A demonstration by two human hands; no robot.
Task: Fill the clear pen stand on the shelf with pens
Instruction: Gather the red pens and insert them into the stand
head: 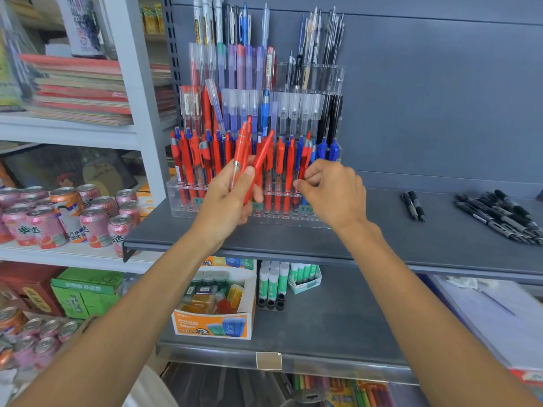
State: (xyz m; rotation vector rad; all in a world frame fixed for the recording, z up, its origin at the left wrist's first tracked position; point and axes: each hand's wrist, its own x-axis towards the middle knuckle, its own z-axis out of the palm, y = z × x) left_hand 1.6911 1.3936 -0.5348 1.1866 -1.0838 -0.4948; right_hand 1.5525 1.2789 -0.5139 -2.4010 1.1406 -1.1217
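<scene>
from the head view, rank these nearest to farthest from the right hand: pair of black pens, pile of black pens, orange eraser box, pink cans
Measured from the right hand:
1. Pair of black pens, just right of it on the same shelf.
2. Orange eraser box, below-left on the lower shelf.
3. Pile of black pens, far right of the shelf.
4. Pink cans, far left.

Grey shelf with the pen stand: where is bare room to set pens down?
Bare grey shelf lies between the clear pen stand and the two black pens, and along the front edge. Crowded: black pen pile at far right.
</scene>
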